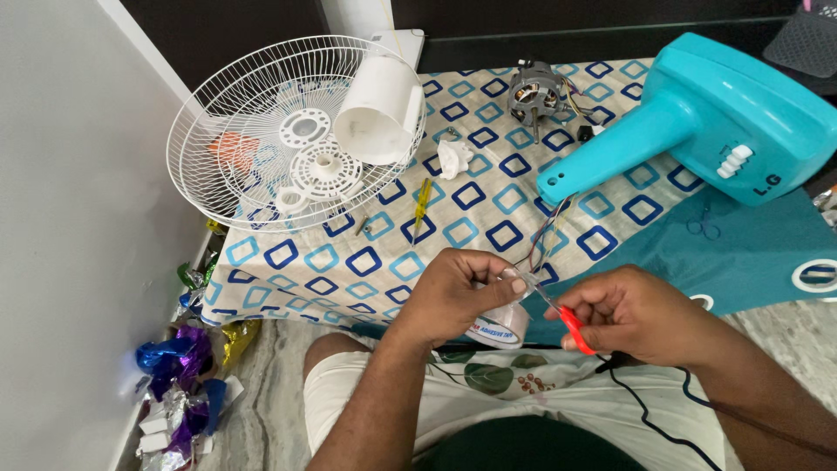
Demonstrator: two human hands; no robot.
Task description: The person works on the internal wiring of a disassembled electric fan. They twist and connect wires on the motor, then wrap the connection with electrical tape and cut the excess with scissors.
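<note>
My left hand (453, 292) grips a roll of clear tape (499, 324) and pinches a strip of it near thin coloured wires (542, 237) that run out of the turquoise fan stand (697, 122). My right hand (641, 314) holds small scissors with red handles (574, 327), their blades pointing at the tape strip between the hands. Both hands hover above my lap, at the near edge of the patterned cloth (488, 209).
A white fan guard (288, 131) with a white motor cover (379, 109) and plastic fan parts lies at the far left. A bare fan motor (536, 92), a yellow screwdriver (422, 205) and a white knob (453, 159) lie on the cloth. Shiny foil scraps (179, 384) litter the floor by the wall. A black cable (649, 410) crosses my lap.
</note>
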